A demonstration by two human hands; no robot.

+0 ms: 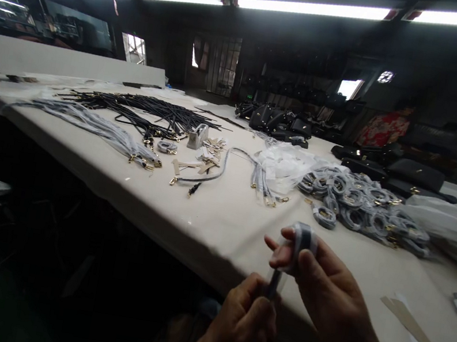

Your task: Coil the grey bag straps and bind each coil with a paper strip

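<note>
A dark strap [306, 239] in clear plastic wrap is partly wound into a small coil over the table's front edge. My right hand [330, 281] is closed around this coil, thumb on the near side and fingertips through or behind it. Lower and to the left, my left hand [246, 314] pinches the hanging length of the same strap between thumb and fingers. The strap's lower end is hidden by my left hand. Beyond my hands lies a heap of coiled, plastic-wrapped straps [355, 198], several with gold clasps.
On the pale table [161, 206] lie black straps [134, 108], long wrapped straps [87, 124], a tape dispenser [198, 137] and paper strips [208, 162]. Black bags [412, 174] stand at the back right. Brown strips [420, 337] lie at right. A person in red [382, 128] is beyond.
</note>
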